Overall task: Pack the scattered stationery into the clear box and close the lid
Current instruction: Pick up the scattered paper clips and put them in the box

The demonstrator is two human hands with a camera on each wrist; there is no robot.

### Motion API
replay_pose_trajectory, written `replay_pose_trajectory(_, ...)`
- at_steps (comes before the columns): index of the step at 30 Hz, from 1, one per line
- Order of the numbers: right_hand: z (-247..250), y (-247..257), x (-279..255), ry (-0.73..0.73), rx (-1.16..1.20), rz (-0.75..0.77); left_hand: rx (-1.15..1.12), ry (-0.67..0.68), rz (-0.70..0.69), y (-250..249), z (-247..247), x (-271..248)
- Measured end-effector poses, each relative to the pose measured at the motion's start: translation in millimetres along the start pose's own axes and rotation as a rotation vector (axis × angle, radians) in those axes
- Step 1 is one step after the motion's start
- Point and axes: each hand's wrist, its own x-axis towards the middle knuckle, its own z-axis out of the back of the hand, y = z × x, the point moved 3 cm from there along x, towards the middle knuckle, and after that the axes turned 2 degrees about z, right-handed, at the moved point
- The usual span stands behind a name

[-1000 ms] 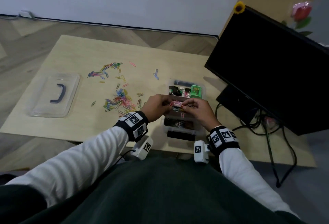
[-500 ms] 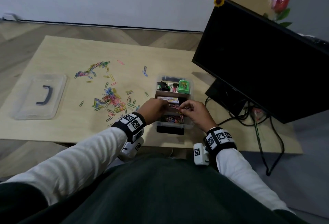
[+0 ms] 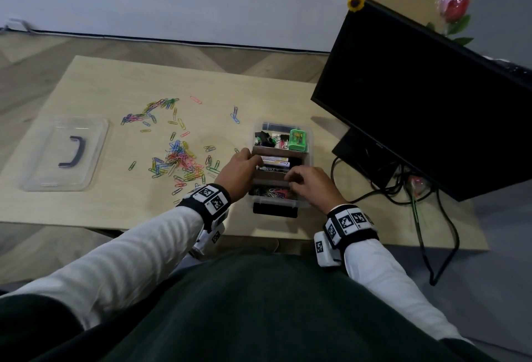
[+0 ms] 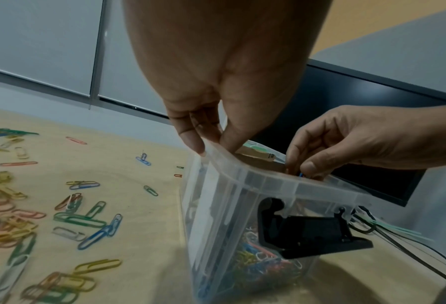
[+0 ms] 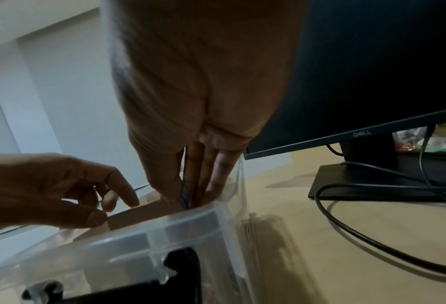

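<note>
The clear box (image 3: pixel 276 202) (image 4: pixel 242 205) (image 5: pixel 149 232) stands open on the wooden table, split by brown dividers. My left hand (image 3: pixel 249 154) (image 4: pixel 211 144) (image 5: pixel 107 207) pinches its left rim. My right hand (image 3: pixel 290 179) (image 4: pixel 299 170) (image 5: pixel 188 197) dips into the near compartment and pinches a few blue paper clips (image 5: pixel 184 195). A heap of coloured clips (image 4: pixel 263 265) lies at the bottom of that compartment. Many loose clips (image 3: pixel 175 160) (image 4: pixel 81 220) lie scattered on the table left of the box. The clear lid (image 3: pixel 64 154) with a dark handle lies at far left.
A green item (image 3: pixel 298 140) and black binder clips (image 3: pixel 263 138) fill the far compartment. A black latch (image 4: pixel 307 230) hangs on the box's near end. A black monitor (image 3: pixel 417 102) and cables (image 3: pixel 417 217) crowd the right side.
Both hands held a bunch of clips above the box. They have come down: the left hand now pinches the rim and the right hand reaches into the near compartment.
</note>
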Motion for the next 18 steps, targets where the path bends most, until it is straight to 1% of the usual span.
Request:
replay_pose_trajectory(5, 3, 3, 4, -0.030, 0.012, -0.030, -0.066, 0.025, -0.003, 5, 0, 1)
replay_pose_trajectory(8, 7, 8, 10, -0.073, 0.076, -0.041, -0.139, 0.038, -0.014, 8, 5, 1)
replay_pose_trajectory(10, 8, 19, 15, -0.089, 0.130, -0.030, -0.200, 0.014, -0.003, 15, 11, -1)
replay_pose_trajectory(14, 6, 51, 30, -0.076, 0.186, 0.040, -0.246, -0.053, 0.110, 48, 22, -4)
replay_pose_trajectory(16, -1, 68, 40, -0.043, 0.193, 0.071, -0.226, -0.029, 0.193, 71, 23, -8)
replay_pose_trajectory(18, -9, 85, 53, -0.010, 0.194, 0.099, -0.170, 0.029, 0.302, 100, 20, -15)
